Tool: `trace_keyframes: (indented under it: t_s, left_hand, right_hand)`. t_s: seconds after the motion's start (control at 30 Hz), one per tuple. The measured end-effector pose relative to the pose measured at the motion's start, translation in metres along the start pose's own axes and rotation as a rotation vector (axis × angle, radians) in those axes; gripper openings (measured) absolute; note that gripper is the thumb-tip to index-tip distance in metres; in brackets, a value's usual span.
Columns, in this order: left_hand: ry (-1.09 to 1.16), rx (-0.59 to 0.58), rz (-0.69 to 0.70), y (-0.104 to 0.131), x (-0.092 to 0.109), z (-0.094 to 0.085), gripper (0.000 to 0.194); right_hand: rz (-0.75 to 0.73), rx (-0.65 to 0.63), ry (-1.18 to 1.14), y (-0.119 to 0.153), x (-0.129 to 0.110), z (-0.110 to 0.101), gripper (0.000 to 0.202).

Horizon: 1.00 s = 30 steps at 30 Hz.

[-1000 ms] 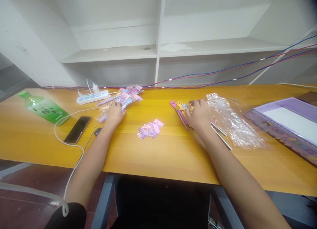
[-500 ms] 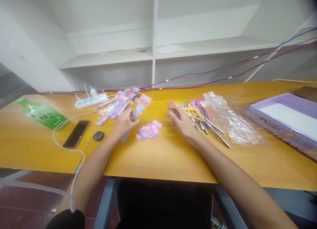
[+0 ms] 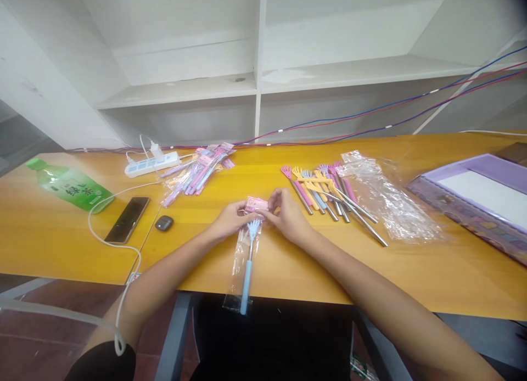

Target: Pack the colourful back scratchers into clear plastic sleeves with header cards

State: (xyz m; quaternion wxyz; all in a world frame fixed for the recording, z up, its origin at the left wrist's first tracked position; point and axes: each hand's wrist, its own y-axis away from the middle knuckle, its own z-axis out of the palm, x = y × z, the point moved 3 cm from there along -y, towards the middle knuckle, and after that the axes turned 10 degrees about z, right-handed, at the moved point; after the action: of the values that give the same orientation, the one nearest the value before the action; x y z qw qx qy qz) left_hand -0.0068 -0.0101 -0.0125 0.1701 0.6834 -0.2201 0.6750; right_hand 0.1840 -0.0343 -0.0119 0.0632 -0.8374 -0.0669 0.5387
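A light blue back scratcher (image 3: 247, 276) lies in a clear plastic bag (image 3: 236, 265), its hand-shaped end toward the back and its handle reaching past the table's front edge. My left hand (image 3: 228, 220) is closed on the upper left of the bag, thumb on top. From the other side, my right hand (image 3: 286, 215) pinches the bag's top, fingers bent. Between the hands shows a pink printed card (image 3: 256, 203); whether it is attached to the bag or loose, I cannot tell. The small pile of pink cards seen earlier is mostly hidden.
Bagged back scratchers (image 3: 201, 167) are heaped at the back left. Unbagged back scratchers (image 3: 325, 191) lie right of my hands, beside crumpled clear bags (image 3: 391, 205). A purple box (image 3: 473, 197) stands far right. Leftward are a power strip (image 3: 152, 164), phone (image 3: 127, 220), black case (image 3: 164, 223) and green bottle (image 3: 69, 186).
My left hand has come right and toward the middle with the bagged blue back scratcher. My right hand has moved left to meet it and now grips the bag too.
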Motion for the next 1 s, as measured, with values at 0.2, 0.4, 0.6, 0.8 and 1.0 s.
trace_keyframes:
  t_s: [0.2, 0.4, 0.6, 0.8, 1.0]
  left_hand:
    - [0.049, -0.051, -0.006, 0.005, 0.001, 0.006, 0.049]
    - [-0.001, -0.098, 0.067, 0.003, -0.002, 0.006, 0.047]
    - [-0.031, -0.119, 0.121, 0.002, -0.001, 0.008, 0.044]
    - [-0.166, -0.105, 0.215, 0.001, 0.001, 0.009, 0.033]
    - [-0.288, -0.112, 0.243, 0.003, 0.002, 0.009, 0.027]
  right_hand:
    - [-0.419, 0.010, 0.375, 0.000, -0.014, -0.011, 0.015]
    - [-0.447, -0.030, 0.248, 0.001, -0.014, -0.009, 0.012]
    - [-0.440, -0.014, 0.213, 0.000, -0.008, -0.004, 0.009]
    - [-0.453, 0.053, 0.236, -0.001, -0.002, 0.001, 0.008]
    - [-0.412, 0.093, 0.335, 0.002, 0.000, 0.007, 0.009]
